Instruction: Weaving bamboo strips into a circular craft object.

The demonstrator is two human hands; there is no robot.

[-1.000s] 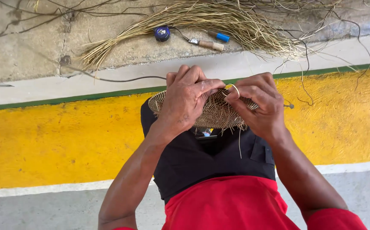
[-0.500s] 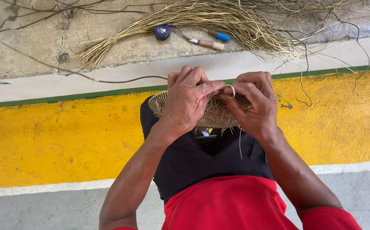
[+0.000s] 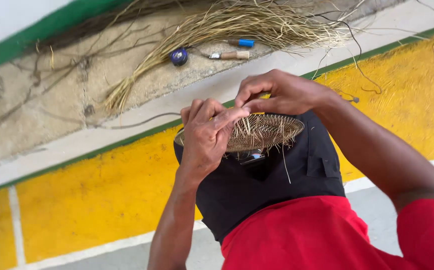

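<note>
One round woven straw disc [image 3: 262, 131] rests on the lap over dark cloth [image 3: 272, 185], its near left edge hidden under the left hand [image 3: 208, 135] gripping it, while the right hand [image 3: 282, 92] pinches its far rim; dried grass [image 3: 237, 25] lies beyond, partly cut off.

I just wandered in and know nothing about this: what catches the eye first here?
Two bare hands meet over a round woven disc on the person's lap: the left hand grips its near edge, the right hand pinches at its rim. Behind, a bundle of dry straw sprawls on the concrete beyond a bright yellow floor band.
</note>
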